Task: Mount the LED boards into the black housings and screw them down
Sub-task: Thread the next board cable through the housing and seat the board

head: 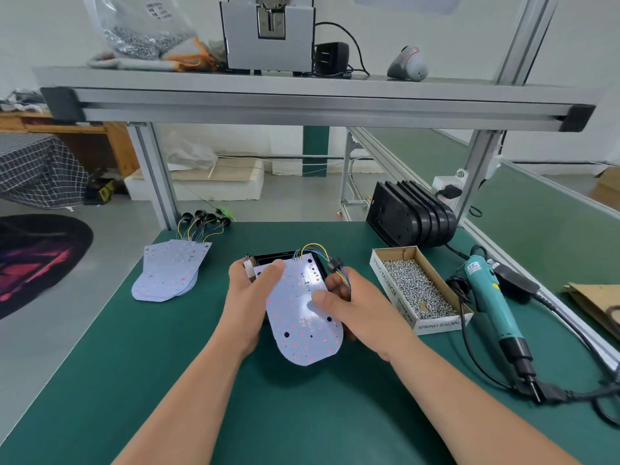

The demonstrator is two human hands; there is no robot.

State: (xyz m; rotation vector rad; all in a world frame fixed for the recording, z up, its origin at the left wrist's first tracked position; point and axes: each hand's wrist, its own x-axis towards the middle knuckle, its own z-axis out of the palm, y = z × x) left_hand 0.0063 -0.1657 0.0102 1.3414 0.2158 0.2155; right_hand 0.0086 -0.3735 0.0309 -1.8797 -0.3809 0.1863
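Matt green table mat (pixel 167 380), glossy white LED board (pixel 302 317), black plastic housings (pixel 412 213), cardboard box (pixel 396 283) of shiny metal screws (pixel 419 290).

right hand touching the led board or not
Touching: the head view shows the right hand with its thumb lying on the led board.

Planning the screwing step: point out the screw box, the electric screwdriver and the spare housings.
screw box (pixel 394 293): head view, lettered side wall.
electric screwdriver (pixel 489 295): head view, teal body.
spare housings (pixel 393 213): head view, front housing's face.
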